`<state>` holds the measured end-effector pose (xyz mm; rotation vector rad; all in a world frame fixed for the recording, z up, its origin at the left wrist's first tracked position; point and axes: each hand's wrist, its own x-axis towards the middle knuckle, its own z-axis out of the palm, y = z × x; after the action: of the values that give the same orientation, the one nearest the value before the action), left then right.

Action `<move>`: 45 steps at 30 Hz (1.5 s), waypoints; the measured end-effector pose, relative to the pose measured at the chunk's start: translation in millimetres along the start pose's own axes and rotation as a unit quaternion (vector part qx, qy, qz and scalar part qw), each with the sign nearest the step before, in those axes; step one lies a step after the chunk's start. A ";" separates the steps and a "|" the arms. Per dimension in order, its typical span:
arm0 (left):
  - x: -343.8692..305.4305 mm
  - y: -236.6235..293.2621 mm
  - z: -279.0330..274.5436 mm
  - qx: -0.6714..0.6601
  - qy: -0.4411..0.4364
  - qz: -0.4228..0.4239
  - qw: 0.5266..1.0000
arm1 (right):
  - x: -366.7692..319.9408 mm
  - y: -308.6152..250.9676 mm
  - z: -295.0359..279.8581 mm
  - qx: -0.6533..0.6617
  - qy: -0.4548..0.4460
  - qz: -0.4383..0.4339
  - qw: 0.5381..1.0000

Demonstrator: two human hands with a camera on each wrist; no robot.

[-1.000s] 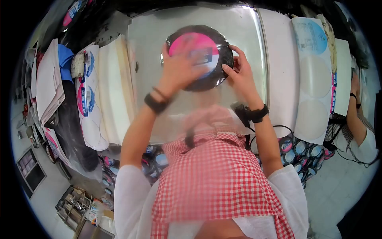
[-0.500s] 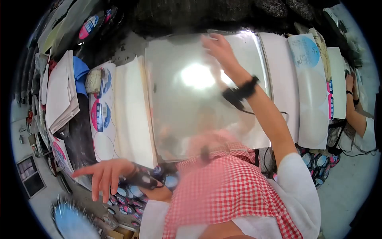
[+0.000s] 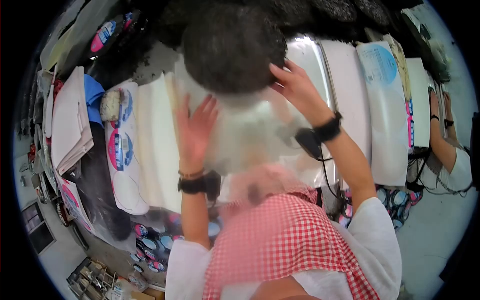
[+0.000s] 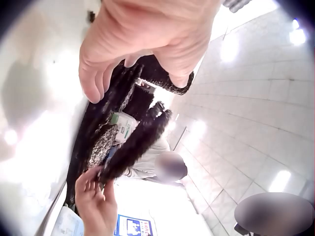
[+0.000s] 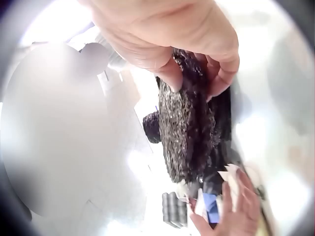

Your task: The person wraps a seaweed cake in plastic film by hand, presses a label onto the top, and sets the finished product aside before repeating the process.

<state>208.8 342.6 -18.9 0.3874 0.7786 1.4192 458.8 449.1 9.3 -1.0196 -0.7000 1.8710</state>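
A round, dark, crinkly cake of what looks like dried seaweed (image 3: 232, 50) is held above the back of a shiny sheet (image 3: 250, 135) in the head view. My right hand (image 3: 300, 92) pinches its right edge, thumb on one face and fingers on the other. The right wrist view shows the rough cake (image 5: 179, 130) on edge under that hand (image 5: 167, 29). My left hand (image 3: 195, 132) is raised with fingers spread, left of the cake and apart from it. From the left wrist, the left hand (image 4: 147, 39) appears with nothing in its fingers.
More dark cakes (image 3: 335, 10) lie along the back. Label sheets (image 3: 122, 150) and white paper (image 3: 155, 145) stand left; other label sheets (image 3: 390, 120) lie right. Labelled round packs (image 3: 155, 245) lie below the left side. Another person's arms (image 3: 442, 135) show far right.
A second ago both hands were at a labelled, wrapped disc. The left hand then swung low left, with a labelled disc beyond it, and returned. The right hand reached back and now holds a bare cake.
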 end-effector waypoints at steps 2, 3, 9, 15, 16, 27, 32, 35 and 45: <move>-5.5 -11.3 4.1 -0.048 -0.044 0.004 0.998 | -51.4 4.6 -40.3 -0.128 -0.030 0.048 0.990; -9.0 -22.9 4.2 0.063 -0.025 0.016 0.998 | -73.2 16.3 -58.2 -0.207 -0.028 0.066 0.976; -24.9 -99.8 31.1 0.486 0.081 0.181 0.851 | -125.4 77.5 -66.4 -0.061 0.101 -0.016 0.993; 8.2 -101.0 26.1 0.674 0.174 0.236 0.678 | -66.4 81.3 -64.2 -0.470 0.176 -0.216 0.837; 8.0 -103.9 31.9 0.692 0.197 0.216 0.660 | -63.4 86.3 -55.0 -0.544 0.204 -0.284 0.763; -81.0 -20.1 -46.6 0.718 -0.315 0.183 0.593 | -83.7 114.8 -47.1 -0.751 -0.007 -0.376 0.542; -117.5 -34.5 -67.3 0.747 -0.294 0.113 0.586 | -83.1 114.9 -48.6 -0.761 -0.015 -0.373 0.531; -116.2 -36.4 -73.2 0.726 -0.286 0.118 0.615 | -83.2 114.1 -48.6 -0.758 -0.022 -0.378 0.532; -32.3 -15.3 39.6 0.815 -0.148 0.393 0.398 | -83.8 60.5 -34.9 -0.565 -0.239 -0.098 0.784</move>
<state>248.1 317.2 6.8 2.7833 1.5932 0.6847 487.3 349.4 -24.4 -1.0538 -2.3099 1.4225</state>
